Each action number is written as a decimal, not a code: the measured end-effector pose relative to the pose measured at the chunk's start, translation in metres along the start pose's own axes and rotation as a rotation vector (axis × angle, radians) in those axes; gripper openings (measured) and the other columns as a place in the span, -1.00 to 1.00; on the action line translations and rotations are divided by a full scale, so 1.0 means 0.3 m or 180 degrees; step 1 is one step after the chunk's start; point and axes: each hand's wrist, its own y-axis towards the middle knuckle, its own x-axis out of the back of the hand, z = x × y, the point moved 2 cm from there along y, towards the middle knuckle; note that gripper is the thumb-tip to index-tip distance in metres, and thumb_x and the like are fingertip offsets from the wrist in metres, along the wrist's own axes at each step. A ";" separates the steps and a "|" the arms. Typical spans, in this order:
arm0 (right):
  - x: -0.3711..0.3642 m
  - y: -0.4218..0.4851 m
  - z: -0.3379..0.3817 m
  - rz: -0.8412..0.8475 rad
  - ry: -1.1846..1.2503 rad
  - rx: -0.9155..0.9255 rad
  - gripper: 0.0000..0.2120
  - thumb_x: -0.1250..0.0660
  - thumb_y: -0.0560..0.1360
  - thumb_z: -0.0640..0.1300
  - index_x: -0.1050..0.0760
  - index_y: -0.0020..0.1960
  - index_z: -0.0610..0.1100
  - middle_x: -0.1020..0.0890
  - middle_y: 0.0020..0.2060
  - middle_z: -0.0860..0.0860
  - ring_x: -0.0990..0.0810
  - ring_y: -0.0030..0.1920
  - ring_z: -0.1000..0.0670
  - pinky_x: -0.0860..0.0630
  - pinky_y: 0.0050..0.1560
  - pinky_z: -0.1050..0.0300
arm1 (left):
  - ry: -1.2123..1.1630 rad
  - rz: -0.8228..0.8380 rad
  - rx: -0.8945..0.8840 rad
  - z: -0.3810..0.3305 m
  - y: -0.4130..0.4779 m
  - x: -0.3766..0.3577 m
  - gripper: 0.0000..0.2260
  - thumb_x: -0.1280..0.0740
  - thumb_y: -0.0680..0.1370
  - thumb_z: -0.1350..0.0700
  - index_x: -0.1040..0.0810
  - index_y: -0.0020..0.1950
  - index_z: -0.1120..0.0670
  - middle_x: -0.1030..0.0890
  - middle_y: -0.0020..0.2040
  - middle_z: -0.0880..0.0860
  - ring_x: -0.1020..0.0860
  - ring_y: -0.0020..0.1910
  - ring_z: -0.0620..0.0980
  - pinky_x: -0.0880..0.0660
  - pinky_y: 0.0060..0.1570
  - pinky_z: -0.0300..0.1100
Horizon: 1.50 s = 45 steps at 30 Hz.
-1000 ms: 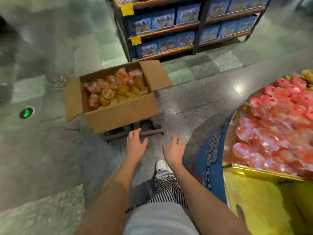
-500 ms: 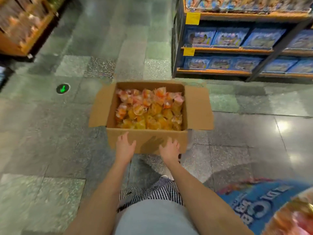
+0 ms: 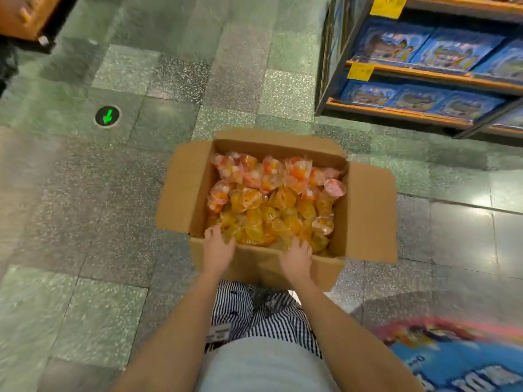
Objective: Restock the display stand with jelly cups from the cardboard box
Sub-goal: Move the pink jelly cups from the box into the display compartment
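An open cardboard box [image 3: 365, 210] stands on the floor in front of me, its flaps folded outward. It is full of clear jelly cups [image 3: 271, 199], orange and yellow ones near me, pink and red ones at the far side. My left hand [image 3: 218, 247] reaches over the box's near wall at the left, fingers spread onto the cups. Over the same wall further right is my right hand [image 3: 295, 257], fingers dipping among the yellow cups. Neither hand visibly holds a cup. Only the blue printed base of the display stand [image 3: 452, 360] shows at the bottom right.
A shelf rack [image 3: 424, 114] with blue packaged goods stands at the upper right. A wooden display [image 3: 25, 15] is at the top left. A round green arrow marker [image 3: 107, 116] is set in the tiled floor to the left of the box.
My view has swung left and closed in on the box. Both hands moved forward from the box's front wall over its edge onto the cups. The stand's pink cups have left view.
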 end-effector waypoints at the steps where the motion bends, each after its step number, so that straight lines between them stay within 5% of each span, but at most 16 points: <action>1: 0.010 0.033 0.028 -0.0001 -0.0001 -0.0039 -0.41 -0.26 0.59 -0.04 -0.14 0.54 -0.13 -0.13 0.53 -0.19 -0.05 0.53 -0.21 -0.08 0.51 -0.16 | -0.0022 0.0089 0.0012 -0.009 0.047 0.002 -0.48 -0.30 0.59 0.11 -0.22 0.52 0.13 -0.23 0.46 0.13 -0.37 0.37 0.13 -0.32 0.34 -0.04; 9: 0.052 0.357 0.321 0.0018 -0.0306 0.0079 -0.45 -0.25 0.60 -0.06 -0.16 0.54 -0.05 -0.12 0.54 -0.13 -0.05 0.54 -0.20 -0.08 0.52 -0.15 | 0.0139 0.0475 0.0171 -0.017 0.402 0.014 -0.45 -0.30 0.56 0.09 -0.18 0.51 0.08 -0.27 0.43 0.15 -0.43 0.29 0.20 -0.40 0.30 0.10; 16: 0.003 0.605 0.487 -0.0008 -0.0453 0.0393 -0.47 -0.26 0.60 -0.04 -0.20 0.53 0.01 -0.10 0.56 -0.05 -0.23 0.49 -0.16 -0.29 0.45 -0.10 | 0.0564 0.0455 0.0112 0.002 0.610 -0.013 -0.42 -0.28 0.58 0.05 -0.10 0.53 0.05 -0.09 0.53 0.09 -0.51 0.18 0.22 -0.52 0.10 0.08; 27: -0.108 0.824 0.515 0.0059 -0.0653 0.0526 -0.54 -0.23 0.62 0.02 -0.24 0.48 0.14 -0.22 0.51 -0.07 -0.58 0.18 -0.14 -0.60 -0.01 0.01 | 0.1148 0.0287 0.0611 0.038 0.703 -0.137 -0.38 -0.23 0.61 -0.08 0.00 0.56 0.03 -0.07 0.55 0.08 -0.54 0.14 0.25 -0.52 -0.07 0.05; 37: -0.122 0.820 0.500 0.0094 0.0129 0.0526 -0.54 -0.24 0.61 -0.23 -0.30 0.47 0.04 -0.15 0.50 -0.16 -0.55 0.22 -0.14 -0.43 0.26 0.14 | 0.0678 -0.0186 0.0589 0.089 0.706 -0.174 -0.46 -0.29 0.59 0.05 -0.17 0.52 0.09 -0.21 0.52 0.08 -0.53 0.13 0.32 -0.46 0.10 0.13; 45: -0.053 0.689 0.507 0.0057 0.0333 0.0662 -0.54 -0.22 0.60 -0.28 -0.35 0.45 0.01 -0.29 0.40 -0.09 -0.45 0.29 -0.04 -0.38 0.32 0.15 | 0.0473 -0.0180 0.0445 0.081 0.609 -0.097 -0.43 -0.35 0.52 0.02 -0.23 0.48 0.07 -0.30 0.46 0.05 -0.53 0.11 0.31 -0.45 0.11 0.12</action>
